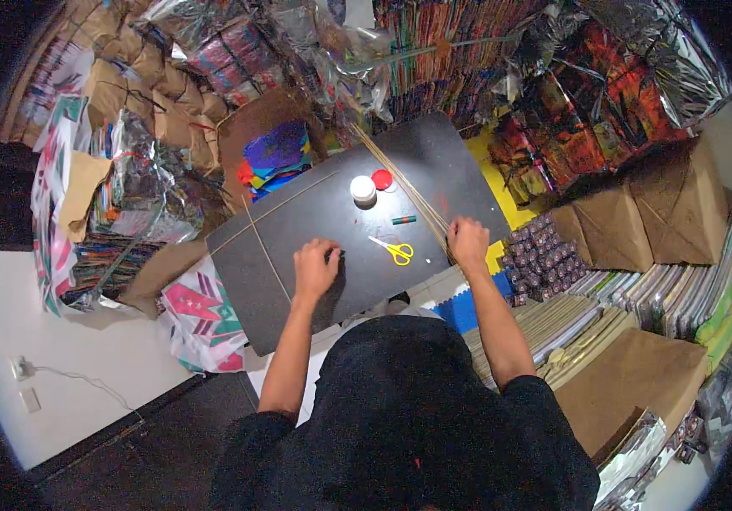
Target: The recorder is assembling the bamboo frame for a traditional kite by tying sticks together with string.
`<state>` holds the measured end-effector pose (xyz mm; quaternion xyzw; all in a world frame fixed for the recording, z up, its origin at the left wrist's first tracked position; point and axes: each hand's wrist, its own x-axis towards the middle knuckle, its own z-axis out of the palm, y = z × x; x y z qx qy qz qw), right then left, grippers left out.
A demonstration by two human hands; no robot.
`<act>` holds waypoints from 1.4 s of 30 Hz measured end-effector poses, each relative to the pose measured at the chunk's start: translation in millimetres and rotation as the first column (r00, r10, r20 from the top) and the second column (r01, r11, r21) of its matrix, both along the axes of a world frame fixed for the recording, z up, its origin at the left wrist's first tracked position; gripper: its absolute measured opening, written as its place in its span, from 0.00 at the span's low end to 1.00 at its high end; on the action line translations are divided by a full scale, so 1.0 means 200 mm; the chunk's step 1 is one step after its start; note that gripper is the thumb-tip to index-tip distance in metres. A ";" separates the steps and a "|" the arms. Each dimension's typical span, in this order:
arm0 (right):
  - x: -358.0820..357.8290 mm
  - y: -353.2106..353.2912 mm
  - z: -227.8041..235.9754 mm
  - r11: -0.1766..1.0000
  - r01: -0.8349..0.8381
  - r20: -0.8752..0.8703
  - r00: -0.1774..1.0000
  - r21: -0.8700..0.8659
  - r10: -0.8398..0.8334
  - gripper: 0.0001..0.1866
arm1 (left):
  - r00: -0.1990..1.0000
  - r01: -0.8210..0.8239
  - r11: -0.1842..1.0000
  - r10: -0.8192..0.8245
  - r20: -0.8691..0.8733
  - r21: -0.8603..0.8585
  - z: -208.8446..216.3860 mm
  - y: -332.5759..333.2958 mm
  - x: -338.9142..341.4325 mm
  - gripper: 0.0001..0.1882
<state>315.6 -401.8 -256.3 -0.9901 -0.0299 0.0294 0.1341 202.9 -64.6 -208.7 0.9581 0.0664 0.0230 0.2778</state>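
My right hand [470, 244] is closed at the near end of a bundle of thin bamboo sticks [401, 183], which slants across the dark table [289, 204]. My left hand [315, 266] rests at the near left of the tabletop, its fingers curled; what they hold, if anything, is hidden. Left of it, two thin sticks [252, 223] lie crossed. Between my hands are yellow-handled scissors [399, 253] and a small green tube-like piece [404, 220]. Farther back stand a white jar [364, 191] and, beside it, a red lid [382, 179].
Folded colourful material [276, 160] lies beyond the table's left corner. Wrapped bundles [587, 102] crowd the far side. Brown paper packages [677, 204], a pile of small dark packets [540, 255] and stacked flat sheets [587, 341] sit at the right. A patterned bag [204, 319] touches the left edge.
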 end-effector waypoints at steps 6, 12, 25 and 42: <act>-0.01 0.00 0.07 0.983 0.049 -0.019 0.999 0.178 -0.046 0.11 | 1.000 -0.008 0.994 0.009 0.003 -0.113 0.03 -0.07 0.03 0.09; -0.03 -0.03 0.18 0.917 0.066 0.041 0.995 0.393 -0.089 0.08 | 0.998 0.030 0.964 -0.017 0.054 -0.263 0.13 -0.15 0.09 0.09; -0.26 -0.01 0.56 0.619 0.074 -0.032 0.996 0.782 -0.077 0.05 | 0.998 -0.036 0.664 -0.013 -0.059 -0.747 0.26 -0.24 0.19 0.17; -0.69 0.24 0.74 0.456 -0.042 -0.093 0.959 0.889 0.269 0.05 | 0.924 -0.096 0.250 0.383 0.008 -0.963 0.71 0.06 -0.01 0.17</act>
